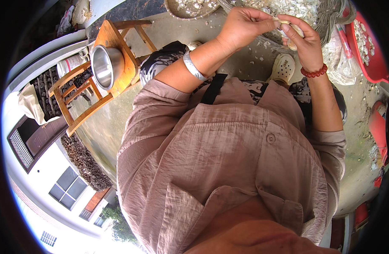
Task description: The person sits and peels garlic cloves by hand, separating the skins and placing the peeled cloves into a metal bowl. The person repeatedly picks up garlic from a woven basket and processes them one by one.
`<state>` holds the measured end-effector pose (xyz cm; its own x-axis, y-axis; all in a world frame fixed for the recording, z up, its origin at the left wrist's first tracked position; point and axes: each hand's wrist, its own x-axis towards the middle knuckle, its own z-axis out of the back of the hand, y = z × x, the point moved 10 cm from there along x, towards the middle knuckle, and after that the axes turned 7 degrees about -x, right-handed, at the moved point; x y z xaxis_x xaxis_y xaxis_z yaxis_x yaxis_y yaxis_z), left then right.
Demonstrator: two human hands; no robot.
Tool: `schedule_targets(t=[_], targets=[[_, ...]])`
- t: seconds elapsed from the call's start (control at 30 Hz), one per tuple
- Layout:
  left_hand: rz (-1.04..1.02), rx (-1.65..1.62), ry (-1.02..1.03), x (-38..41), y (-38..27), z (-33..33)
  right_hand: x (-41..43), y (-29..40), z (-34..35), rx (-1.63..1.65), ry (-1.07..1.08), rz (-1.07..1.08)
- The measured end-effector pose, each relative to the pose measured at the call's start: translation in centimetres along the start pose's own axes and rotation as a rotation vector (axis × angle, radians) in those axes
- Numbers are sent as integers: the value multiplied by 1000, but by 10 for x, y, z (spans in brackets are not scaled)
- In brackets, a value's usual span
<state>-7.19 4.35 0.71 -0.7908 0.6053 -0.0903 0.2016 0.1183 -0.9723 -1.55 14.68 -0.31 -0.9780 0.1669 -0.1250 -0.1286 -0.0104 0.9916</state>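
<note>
My left hand (242, 27), with a silver bangle at its wrist, pinches a small pale-yellow piece (284, 22) between thumb and fingers. From the other side, my right hand (304, 36) meets it at the fingertips. A red bead bracelet circles that wrist. Rounded whitish pieces (296, 33) are held in the curl of my right fingers and partly hidden by them. Both hands are raised over the near edge of a woven basket (329, 22) heaped with pale, flaky pieces (296, 11). What these pieces are, I cannot tell for sure.
A steel bowl (100, 68) rests on a wooden chair (118, 54) at my left. Ahead lies a round woven tray (185, 15) with pale pieces. A red basin (356, 47) and a whitish plastic sack (337, 63) are at right. Fragments litter the concrete floor (245, 60).
</note>
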Motion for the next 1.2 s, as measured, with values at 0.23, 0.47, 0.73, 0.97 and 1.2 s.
schedule_targets(t=[0.23, 0.47, 0.73, 0.97, 1.2], targets=[[27, 36, -32, 0, 9, 6, 0, 5, -5, -67, 49, 59], [46, -94, 14, -1, 15, -1, -4, 32, -4, -244, -73, 264], [-152, 317, -12, -8, -20, -6, -10, 60, -8, -625, -118, 483], [-79, -5, -23, -2, 3, -1, -7, 41, -2, -426, -133, 421], [172, -301, -44, 1, 35, 4, -1, 6, 6, -132, -116, 225]])
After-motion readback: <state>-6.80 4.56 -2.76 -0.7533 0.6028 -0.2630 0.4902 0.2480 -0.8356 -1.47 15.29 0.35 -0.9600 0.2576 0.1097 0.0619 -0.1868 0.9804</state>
